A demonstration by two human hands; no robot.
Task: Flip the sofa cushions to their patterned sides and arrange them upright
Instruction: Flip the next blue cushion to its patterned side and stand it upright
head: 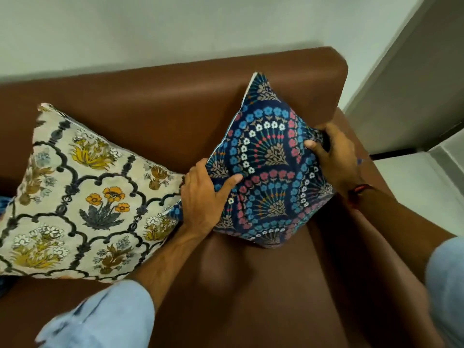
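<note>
Blue cushion: the blue cushion [266, 167] stands on one corner at the right end of the sofa seat [276, 285], patterned side toward the camera, top corner leaning on the backrest [163, 101].
Left hand: the left hand [203, 197] is clamped on the cushion's left corner, thumb across the printed face, the other fingers hidden behind the fabric.
Right hand: the right hand [334, 156] pinches the right corner shut between thumb and fingers, bunching the cloth there.
Step in hand: judged from the diamond pose, the cushion is being set upright after its flip.
Doing it well: turn it until a flat edge meets the seat, then press the back into the backrest so it holds itself; ease the right pinch first so the bunched corner fills out.
Risk: released on its point, it would likely tip.
Cream cushion: the cream cushion [82, 197] lies just to the left, floral side up, reclined against the backrest, its right corner touching the left hand.
Beyond: the armrest [351, 126] sits behind the right hand.
</note>
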